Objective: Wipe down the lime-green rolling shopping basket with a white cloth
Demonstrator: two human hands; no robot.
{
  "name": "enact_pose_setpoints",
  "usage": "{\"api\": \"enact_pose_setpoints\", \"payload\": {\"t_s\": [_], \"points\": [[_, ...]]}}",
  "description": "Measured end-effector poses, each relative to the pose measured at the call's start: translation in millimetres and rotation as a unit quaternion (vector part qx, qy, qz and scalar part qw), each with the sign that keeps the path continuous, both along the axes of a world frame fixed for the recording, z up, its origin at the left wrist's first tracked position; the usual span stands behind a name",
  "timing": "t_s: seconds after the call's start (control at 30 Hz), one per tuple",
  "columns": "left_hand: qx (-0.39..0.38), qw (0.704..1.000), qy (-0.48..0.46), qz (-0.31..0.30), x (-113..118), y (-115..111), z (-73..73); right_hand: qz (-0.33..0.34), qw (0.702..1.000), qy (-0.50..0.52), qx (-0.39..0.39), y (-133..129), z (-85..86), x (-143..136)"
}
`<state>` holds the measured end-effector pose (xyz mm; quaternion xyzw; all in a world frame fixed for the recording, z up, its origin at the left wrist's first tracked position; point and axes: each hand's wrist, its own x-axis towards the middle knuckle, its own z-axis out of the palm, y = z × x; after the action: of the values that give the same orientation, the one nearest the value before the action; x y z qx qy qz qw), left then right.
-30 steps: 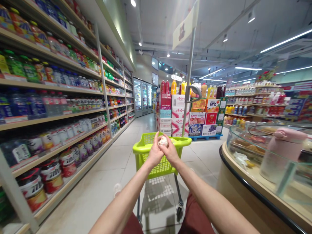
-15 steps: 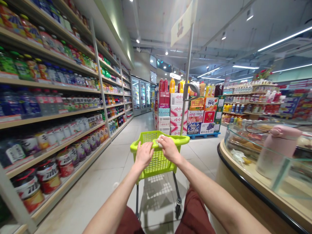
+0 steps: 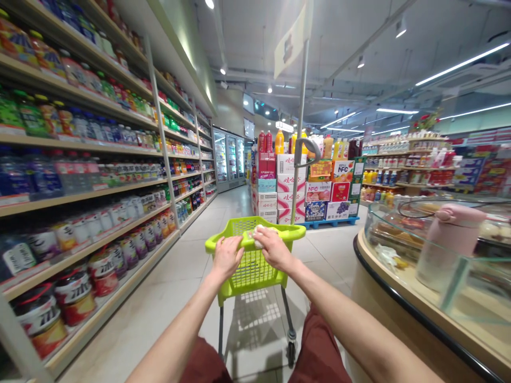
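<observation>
A lime-green shopping cart (image 3: 250,272) on dark legs with casters stands right in front of me, its basket upright. My left hand (image 3: 228,257) grips the left part of its near rim, fingers curled over the top. On the right part of the same rim, my right hand (image 3: 273,249) presses a crumpled white tissue (image 3: 258,234) against the green plastic. That tissue is partly hidden under the fingers. A pole (image 3: 300,127) with a grey hook and a pale flag rises behind the cart's right side.
Drink shelves (image 3: 85,191) line the left side. Stacked juice cartons (image 3: 291,183) on a blue pallet (image 3: 347,221) stand ahead. At right, a curved glass-topped counter (image 3: 369,260) holds a pink flask (image 3: 453,244). Glass-door fridges (image 3: 231,154) stand at the far end of the tiled aisle.
The cart and both hands sit slightly further left in view. My right hand and the tissue have shifted a little left along the rim. The left hand keeps its grip.
</observation>
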<state>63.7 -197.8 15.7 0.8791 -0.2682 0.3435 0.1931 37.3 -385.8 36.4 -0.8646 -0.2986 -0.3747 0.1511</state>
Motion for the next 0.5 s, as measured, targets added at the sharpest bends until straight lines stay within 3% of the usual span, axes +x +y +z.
{"api": "enact_pose_setpoints", "payload": {"t_s": [0.1, 0.23, 0.33, 0.4, 0.5], "points": [[0.012, 1.000, 0.000, -0.006, 0, 1, -0.1, -0.010, 1.000, -0.003, 0.001, -10, 0.2, 2], [0.036, 0.999, 0.005, -0.019, -3, 5, 1.9, -0.095, 0.994, 0.020, 0.054, -66, 1.1, 13], [0.036, 0.999, 0.009, 0.021, -4, 17, 3.4, -0.139, 0.987, 0.025, 0.074, -100, 3.4, 20], [0.026, 0.997, 0.013, 0.066, -5, 28, 3.5, -0.151, 0.985, 0.020, 0.086, -108, 3.7, 23], [0.034, 0.995, 0.025, 0.087, -6, 41, 3.2, -0.160, 0.979, 0.010, 0.128, -95, -0.9, 26]]}}
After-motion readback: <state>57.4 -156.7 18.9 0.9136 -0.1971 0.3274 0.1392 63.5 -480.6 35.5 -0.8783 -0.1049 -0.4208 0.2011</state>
